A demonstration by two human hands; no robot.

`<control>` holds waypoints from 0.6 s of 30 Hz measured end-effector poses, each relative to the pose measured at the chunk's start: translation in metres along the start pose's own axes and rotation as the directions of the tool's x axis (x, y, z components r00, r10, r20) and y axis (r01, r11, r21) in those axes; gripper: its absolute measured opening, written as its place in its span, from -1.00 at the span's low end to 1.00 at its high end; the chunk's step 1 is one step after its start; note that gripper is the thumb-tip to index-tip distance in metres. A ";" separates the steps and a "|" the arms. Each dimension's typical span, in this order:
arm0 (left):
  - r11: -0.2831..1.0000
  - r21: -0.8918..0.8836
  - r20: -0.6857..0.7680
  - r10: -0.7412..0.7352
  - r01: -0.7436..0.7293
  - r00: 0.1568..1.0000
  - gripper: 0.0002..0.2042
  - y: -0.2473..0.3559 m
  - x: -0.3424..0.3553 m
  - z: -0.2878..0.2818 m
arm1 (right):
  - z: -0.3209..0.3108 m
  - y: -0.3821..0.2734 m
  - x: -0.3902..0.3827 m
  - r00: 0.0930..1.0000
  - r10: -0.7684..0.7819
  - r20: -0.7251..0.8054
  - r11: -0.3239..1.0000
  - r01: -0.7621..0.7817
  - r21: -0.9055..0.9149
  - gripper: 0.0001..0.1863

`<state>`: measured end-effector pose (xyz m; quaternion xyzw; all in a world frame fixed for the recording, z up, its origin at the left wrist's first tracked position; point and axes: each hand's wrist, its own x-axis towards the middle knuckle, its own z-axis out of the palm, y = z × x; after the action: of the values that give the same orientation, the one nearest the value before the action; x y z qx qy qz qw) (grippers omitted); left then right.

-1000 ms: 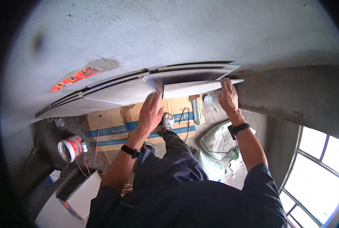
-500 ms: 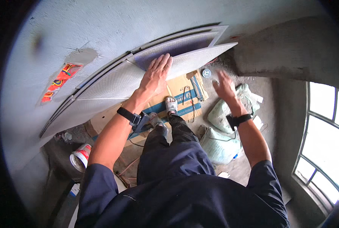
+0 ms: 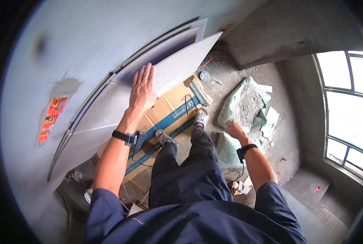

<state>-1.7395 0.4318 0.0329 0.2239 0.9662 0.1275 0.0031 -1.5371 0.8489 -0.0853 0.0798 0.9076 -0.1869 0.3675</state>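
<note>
My left hand (image 3: pixel 144 87) grips the top edge of the front white textured panel (image 3: pixel 183 59). This panel leans outward from a row of similar panels (image 3: pixel 90 114) propped along the pale wall (image 3: pixel 67 40). My right hand (image 3: pixel 235 129) is away from the panels, fingers loosely curled with nothing visible in them. It is held above the floor, in front of a pale green sack of grey material (image 3: pixel 248 103) in the view. A second sack (image 3: pixel 234 150) lies partly behind my right wrist.
Flattened cardboard (image 3: pixel 165 114) lies under my feet. A spool (image 3: pixel 204 76) sits on the concrete floor (image 3: pixel 283 138). Orange cavities with wires (image 3: pixel 53 114) are in the left wall. A barred window (image 3: pixel 348 105) is at right; thin cables (image 3: pixel 139 189) lie near my legs.
My right hand has left the panel's edge and moved down. My left hand has moved onto the front panel's top. The view has turned, with the panels now steeper at the left.
</note>
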 end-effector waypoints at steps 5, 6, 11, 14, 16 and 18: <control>0.994 0.069 0.038 -0.088 0.085 0.995 -0.16 0.008 0.005 0.007 | 0.010 0.030 0.079 0.991 -0.007 -0.134 0.989 0.027 0.144 -0.71; 0.995 0.072 -0.005 -0.072 0.072 0.997 -0.17 0.010 0.006 0.010 | 0.016 0.038 0.097 0.992 0.015 -0.123 0.986 0.006 0.168 -0.71; 0.966 0.206 -0.013 -0.159 0.158 0.987 -0.12 0.023 0.013 0.027 | 0.039 0.088 0.166 0.999 0.048 -0.014 0.961 -0.043 0.273 -0.67; 0.934 0.274 -0.024 -0.229 0.227 0.973 -0.14 0.034 0.016 0.034 | 0.036 0.118 0.172 0.994 0.032 0.107 0.959 -0.061 0.276 -0.66; 0.931 0.292 -0.033 -0.220 0.220 0.975 -0.13 0.039 0.017 0.037 | 0.028 0.135 0.167 0.986 0.076 0.149 0.954 -0.115 0.277 -0.65; 0.932 0.301 -0.048 -0.198 0.204 0.979 -0.12 0.043 0.017 0.039 | 0.016 0.153 0.161 0.986 0.064 0.154 0.955 -0.106 0.276 -0.66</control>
<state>-1.7339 0.4861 0.0068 0.1207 0.9921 -0.0218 -0.0263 -1.5987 0.9842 -0.2513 0.1570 0.8383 -0.3042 0.4242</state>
